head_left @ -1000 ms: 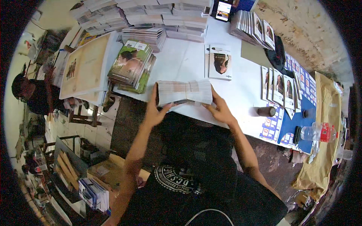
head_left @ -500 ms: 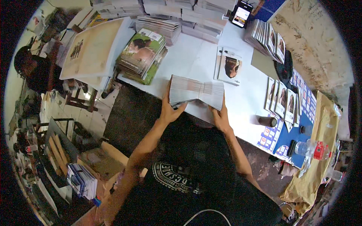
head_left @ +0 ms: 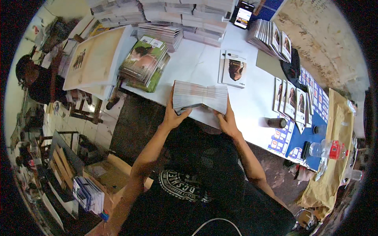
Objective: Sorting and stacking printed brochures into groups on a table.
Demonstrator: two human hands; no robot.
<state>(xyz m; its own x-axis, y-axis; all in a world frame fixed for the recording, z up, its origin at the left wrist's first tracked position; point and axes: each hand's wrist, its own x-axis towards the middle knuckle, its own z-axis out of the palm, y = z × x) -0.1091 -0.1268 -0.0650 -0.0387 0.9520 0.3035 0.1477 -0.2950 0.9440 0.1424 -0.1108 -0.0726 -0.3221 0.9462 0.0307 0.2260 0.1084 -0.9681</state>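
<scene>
Between my two hands is a thick stack of booklets [head_left: 201,95], page edges up, dipping in the middle. My left hand [head_left: 173,116] grips its left end, the thumb along the near side. The other end is in my right hand [head_left: 227,121], its fingers mostly behind the stack. I hold it over the near edge of the white table [head_left: 193,59]. Just beyond it to the right lie a few booklets [head_left: 235,70] with a dark picture on a white cover. Left of it stands a pile of green-covered booklets [head_left: 143,63].
White paper stacks [head_left: 165,11] line the table's back. A phone [head_left: 242,16] stands beside them. Cover-up booklets [head_left: 291,100] fan out at right, near a dark cylinder [head_left: 277,122] and a plastic bottle [head_left: 328,149]. Large printed sheets [head_left: 96,59] are at left; a person [head_left: 37,80] is beyond.
The stack in my hands has shifted slightly left and sits a little lower in view. The dip in its middle looks shallower and wider. The surroundings have shifted slightly as the view moved.
</scene>
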